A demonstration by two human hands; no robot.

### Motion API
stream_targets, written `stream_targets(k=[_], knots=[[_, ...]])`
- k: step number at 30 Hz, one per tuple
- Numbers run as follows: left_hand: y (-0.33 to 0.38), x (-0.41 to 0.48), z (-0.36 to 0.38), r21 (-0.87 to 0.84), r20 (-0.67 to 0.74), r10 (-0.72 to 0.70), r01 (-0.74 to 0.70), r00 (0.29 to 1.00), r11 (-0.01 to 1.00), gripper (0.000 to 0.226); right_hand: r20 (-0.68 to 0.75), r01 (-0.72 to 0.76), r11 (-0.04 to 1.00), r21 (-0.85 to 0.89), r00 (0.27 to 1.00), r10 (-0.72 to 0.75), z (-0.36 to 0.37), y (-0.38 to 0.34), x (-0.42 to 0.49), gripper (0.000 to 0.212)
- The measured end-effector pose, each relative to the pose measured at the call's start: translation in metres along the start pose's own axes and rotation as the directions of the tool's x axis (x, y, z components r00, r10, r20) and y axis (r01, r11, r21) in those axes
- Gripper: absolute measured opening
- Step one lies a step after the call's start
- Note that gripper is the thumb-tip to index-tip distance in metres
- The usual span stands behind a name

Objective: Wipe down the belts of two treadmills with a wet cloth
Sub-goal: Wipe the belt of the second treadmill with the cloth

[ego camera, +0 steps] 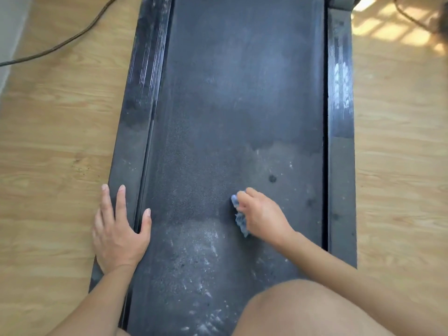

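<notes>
The right hand (263, 214) is clenched round a wadded blue cloth (240, 220), pressing it onto the treadmill belt (230, 93). At nine o'clock from it, the left hand (118, 229) lies flat with straight fingers on the side rail (135, 117), holding nothing, its thumb reaching over onto the belt edge.

That thumb sits by the gap between rail and belt. If the belt slips under a hard push or under the knee (303, 309), it could get pinched, I'd say. Bunched so small, the cloth may leave unwiped strips.

The belt looks dark and damp at ten o'clock from the cloth. It is chalky with pale specks at seven o'clock, and hazy grey towards twelve.
</notes>
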State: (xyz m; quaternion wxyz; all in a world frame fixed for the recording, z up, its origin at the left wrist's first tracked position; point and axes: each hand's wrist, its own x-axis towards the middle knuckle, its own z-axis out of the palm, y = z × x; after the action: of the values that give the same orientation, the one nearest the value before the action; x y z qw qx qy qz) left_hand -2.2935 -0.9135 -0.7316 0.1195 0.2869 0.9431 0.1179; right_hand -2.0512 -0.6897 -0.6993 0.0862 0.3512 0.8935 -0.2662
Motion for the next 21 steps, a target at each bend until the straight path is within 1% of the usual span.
stream_targets(k=[2,4,5,7,9,11,12,13,14,15,16,18,19,21], knots=[[-0.002,-0.002,0.000,-0.001,0.002,-0.004,0.004,1.000,1.000,0.082,-0.081,-0.168,0.984,0.053,0.982,0.172,-0.022,0.022,0.048,0.037],[-0.004,0.000,0.002,-0.011,-0.005,0.012,-0.012,1.000,1.000,0.082,-0.160,-0.261,0.956,0.131,0.946,0.281,-0.055,0.040,0.112,0.025],[-0.005,0.001,0.003,-0.012,-0.013,0.014,-0.014,1.000,1.000,0.082,-0.193,-0.283,0.950,0.133,0.933,0.305,-0.071,0.045,0.141,0.021],[-0.003,0.001,0.005,-0.008,-0.016,0.015,-0.015,1.000,1.000,0.082,-0.211,-0.316,0.944,0.095,0.920,0.329,-0.090,0.047,0.173,0.017],[-0.003,0.002,0.006,-0.006,-0.016,0.013,-0.013,1.000,1.000,0.082,-0.207,-0.323,0.941,0.104,0.918,0.338,-0.085,0.040,0.162,0.018],[-0.003,0.001,0.004,-0.013,-0.015,0.010,-0.010,1.000,1.000,0.081,-0.180,-0.252,0.957,0.142,0.944,0.275,-0.052,0.026,0.108,0.017],[-0.003,0.001,0.004,-0.014,-0.011,0.014,-0.014,1.000,1.000,0.081,-0.148,-0.184,0.974,0.129,0.968,0.203,-0.029,0.020,0.072,0.016],[-0.002,0.000,0.003,-0.010,-0.010,0.015,-0.015,1.000,1.000,0.081,-0.079,-0.116,0.989,0.092,0.989,0.123,-0.008,0.013,0.035,0.016],[-0.002,0.000,0.002,-0.005,-0.015,0.011,-0.011,1.000,1.000,0.081,0.004,-0.049,0.996,0.069,0.999,0.048,0.009,0.007,0.002,0.019],[-0.001,0.001,0.002,-0.003,-0.016,0.008,-0.008,1.000,1.000,0.081,0.069,0.005,0.998,0.057,0.998,-0.009,0.019,0.004,-0.020,0.027],[-0.001,0.002,0.002,-0.005,-0.013,0.011,-0.011,1.000,1.000,0.081,0.104,0.040,0.999,0.033,0.994,-0.043,0.023,0.008,-0.029,0.034],[-0.003,0.002,0.002,-0.003,-0.013,0.018,-0.018,1.000,1.000,0.081,0.104,0.011,1.000,0.009,0.995,-0.012,0.007,0.013,-0.007,0.042],[-0.003,0.001,0.003,0.000,-0.016,0.018,-0.018,1.000,1.000,0.080,0.061,-0.013,1.000,0.017,0.998,0.012,-0.003,0.018,0.016,0.039],[-0.004,-0.002,0.005,0.000,-0.030,0.016,-0.016,0.999,1.000,0.080,-0.048,-0.071,0.997,0.038,0.996,0.072,-0.030,0.030,0.075,0.024]])
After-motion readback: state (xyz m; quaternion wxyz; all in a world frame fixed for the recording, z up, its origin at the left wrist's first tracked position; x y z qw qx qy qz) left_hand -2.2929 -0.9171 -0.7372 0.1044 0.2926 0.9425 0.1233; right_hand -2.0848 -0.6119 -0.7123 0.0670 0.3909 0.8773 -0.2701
